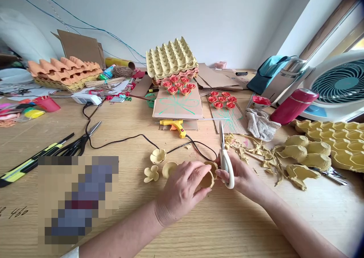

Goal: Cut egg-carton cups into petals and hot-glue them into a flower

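Note:
My left hand (pixel 183 188) is closed around a small yellow egg-carton cup (pixel 209 176) just above the wooden table (pixel 119 136). My right hand (pixel 241 174) grips white-handled scissors (pixel 224 155), whose blades point up and away from me, and its fingers also touch the cup. Left of my hands lie three cut carton flower pieces (pixel 158 156), (pixel 151 173), (pixel 169 169). A litter of carton scraps (pixel 256 148) lies to the right of my right hand.
A yellow glue gun (pixel 176 126) with its black cord lies ahead, near cardboard sheets with red paper roses (pixel 178 84). Egg trays (pixel 170 59) are stacked behind. Cut cartons (pixel 313 152), a red flask (pixel 292 106), a fan (pixel 338 83) sit right; black scissors (pixel 76 146) left.

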A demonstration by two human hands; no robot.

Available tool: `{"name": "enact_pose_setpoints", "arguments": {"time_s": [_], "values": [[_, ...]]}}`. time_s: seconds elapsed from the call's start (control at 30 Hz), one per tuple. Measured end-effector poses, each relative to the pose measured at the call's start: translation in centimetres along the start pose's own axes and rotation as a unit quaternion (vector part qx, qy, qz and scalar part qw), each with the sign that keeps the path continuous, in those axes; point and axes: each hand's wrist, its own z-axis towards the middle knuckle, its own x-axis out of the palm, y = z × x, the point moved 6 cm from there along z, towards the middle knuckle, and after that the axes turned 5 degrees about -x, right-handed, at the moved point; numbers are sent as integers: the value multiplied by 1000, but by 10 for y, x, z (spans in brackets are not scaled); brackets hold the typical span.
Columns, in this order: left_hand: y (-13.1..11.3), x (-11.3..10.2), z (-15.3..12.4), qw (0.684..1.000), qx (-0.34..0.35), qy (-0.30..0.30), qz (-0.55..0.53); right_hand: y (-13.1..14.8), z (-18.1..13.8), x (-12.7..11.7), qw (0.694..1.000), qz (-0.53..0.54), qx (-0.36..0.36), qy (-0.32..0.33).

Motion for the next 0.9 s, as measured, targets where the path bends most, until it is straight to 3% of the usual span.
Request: {"name": "enact_pose_setpoints", "arguments": {"time_s": [0.17,0.5,0.9], "values": [[-5,6,-4,997,5,50,-62,-4,-1,-8,994,-102,-3,-50],[3,7,-5,987,-48,70,-133,1,-5,-26,972,-199,-20,-126],[17,5,-7,986,-96,-3,-135,3,-7,-36,952,-256,-22,-164]]}}
